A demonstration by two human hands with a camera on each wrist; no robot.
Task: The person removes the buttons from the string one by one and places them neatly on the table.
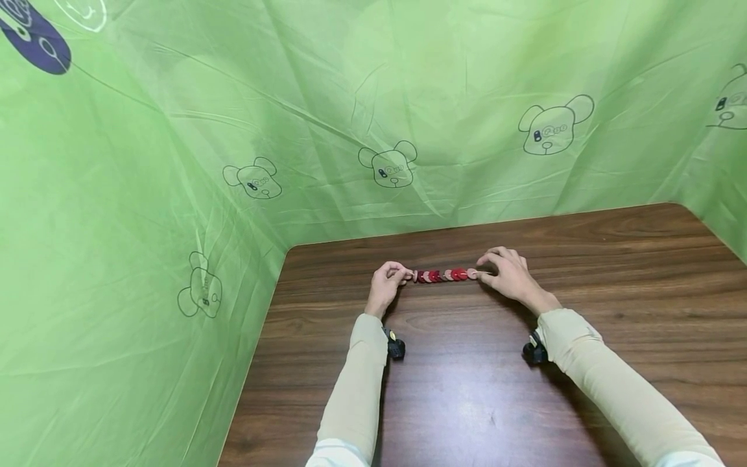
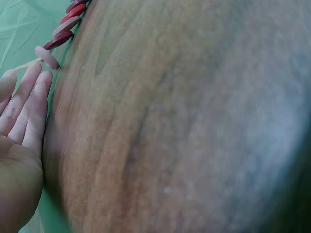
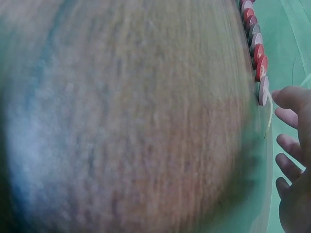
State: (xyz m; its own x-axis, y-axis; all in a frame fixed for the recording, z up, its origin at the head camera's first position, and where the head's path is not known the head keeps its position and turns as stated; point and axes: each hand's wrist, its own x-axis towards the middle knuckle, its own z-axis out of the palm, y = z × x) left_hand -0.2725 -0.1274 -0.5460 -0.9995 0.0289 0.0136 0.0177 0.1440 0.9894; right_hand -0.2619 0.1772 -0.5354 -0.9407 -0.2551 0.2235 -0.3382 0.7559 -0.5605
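Note:
A row of round, button-like discs (image 1: 458, 274) in red, pink and dark maroon lies strung on a thin pale cord near the far side of the table. At its left end, my left hand (image 1: 386, 284) pinches the cord between thumb and fingers. The left wrist view shows that cord (image 2: 25, 64) running from the last pink disc (image 2: 47, 57) to the fingertips. By the right end is my right hand (image 1: 509, 275), thumb and fingers spread apart. Its fingertips are close beside the end pink disc (image 3: 263, 91), where a loose cord tail (image 3: 269, 116) hangs.
The discs rest on a brown wood-grain table (image 1: 443, 389). Behind and to the left hangs a green cloth (image 1: 327, 162) printed with bear faces. A small black device (image 1: 395, 347) sits on the left wrist, another black device (image 1: 534, 351) on the right.

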